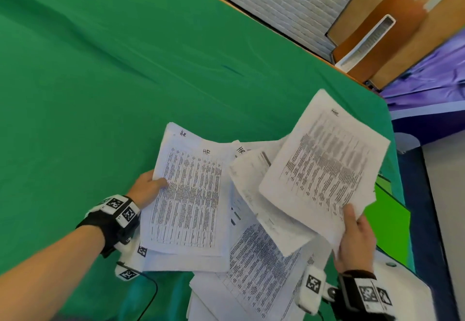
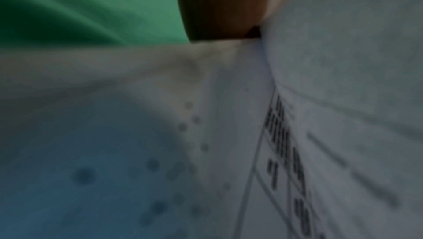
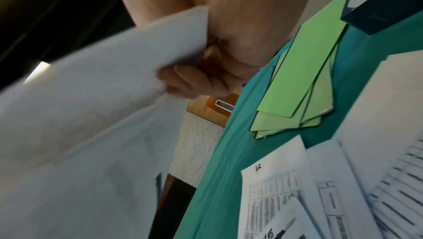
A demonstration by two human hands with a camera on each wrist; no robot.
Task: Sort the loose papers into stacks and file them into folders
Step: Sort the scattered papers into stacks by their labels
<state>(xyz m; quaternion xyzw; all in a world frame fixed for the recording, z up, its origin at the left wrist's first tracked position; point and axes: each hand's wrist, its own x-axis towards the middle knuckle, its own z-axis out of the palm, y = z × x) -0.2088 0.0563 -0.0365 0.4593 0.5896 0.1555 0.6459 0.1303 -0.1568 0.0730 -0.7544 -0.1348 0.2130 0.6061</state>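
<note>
Head view's bright and even but bends at the edges, while the left wrist view is dim mush and the raised sheet (image 1: 324,167) smears with motion blur.

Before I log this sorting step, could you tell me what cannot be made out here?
- Head view: printed text on the lifted sheets is motion-blurred; their corner mark is unreadable.
- Head view: green folders mostly hidden behind those sheets.
- Left wrist view: left hand cut off, its grip unseen; papers blurred.
</note>
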